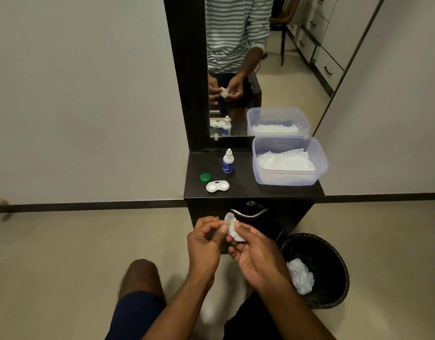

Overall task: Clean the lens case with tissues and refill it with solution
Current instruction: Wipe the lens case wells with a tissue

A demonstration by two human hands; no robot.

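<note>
The white cap [229, 218] of the lens case is held up in front of the desk's drawer, pinched at its lower edge by the left hand [206, 244], whose thumb and forefinger curl onto it. The right hand [254, 251] presses a wad of tissue [236, 234] against the cap, fingers curled round the wad and thumb on top. Both hands hover above the person's knees, in front of the drawer handle [249, 213].

The case [217, 186] lies open on the dark desk [250, 190], near its front left edge, both wells facing up. A green cap [205, 177] sits just beside it, behind and to the left. The solution bottle [228, 161] stands upright behind the case, cap on. To the right, a clear tub [290, 179] holds a stack of white tissues [286, 161].

On the floor to the right of the desk stands a black bin [334, 300] with a crumpled tissue [300, 276] inside. A mirror [285, 69] behind the desk reflects the hands, bottle and tub.
</note>
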